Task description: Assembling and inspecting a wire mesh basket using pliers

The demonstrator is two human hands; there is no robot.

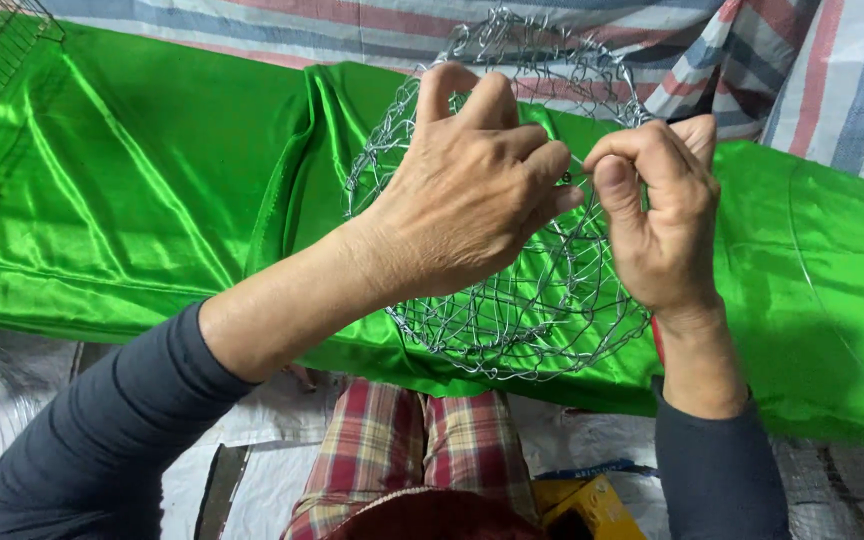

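From the head camera we saw a round wire mesh basket (537, 300) held up over a shiny green cloth (122, 190), with our left hand (467, 190) curled over the basket's near side, fingers closed on the mesh. Just right of it, our right hand (657, 215) pinched a wire of the basket between thumb and forefinger. Below the basket lay plaid trousers (392, 450), and behind it a striped tarp (802, 70).
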